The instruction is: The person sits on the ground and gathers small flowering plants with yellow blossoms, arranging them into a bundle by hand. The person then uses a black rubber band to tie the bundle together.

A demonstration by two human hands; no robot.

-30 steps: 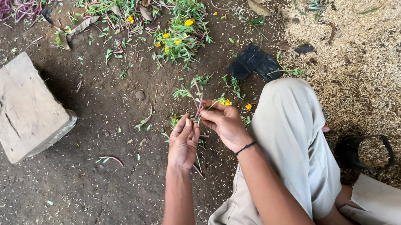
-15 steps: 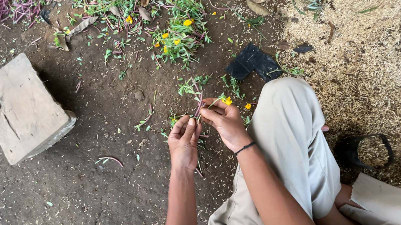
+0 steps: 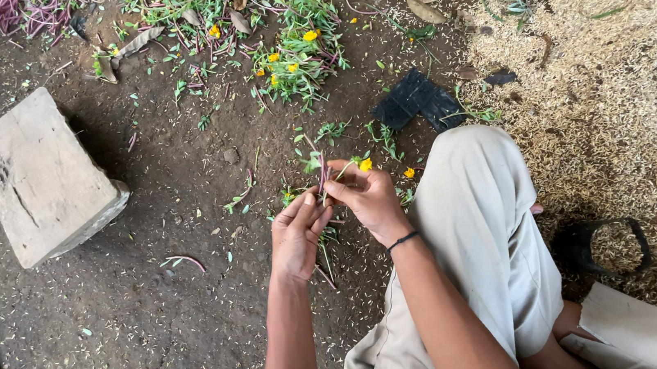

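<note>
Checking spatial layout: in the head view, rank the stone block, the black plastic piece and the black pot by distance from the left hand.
1. Black plastic piece, up and right of the left hand.
2. Stone block, far left.
3. Black pot, far right, past the knee.

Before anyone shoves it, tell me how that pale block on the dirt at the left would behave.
The pale block looks like solid stone or concrete, so it is probably heavy for its size and stiff. It lies on a broad flat face, so a push would more likely make it scrape than roll or tip. Its rough, chipped surface suggests a grip would not slip.
</note>
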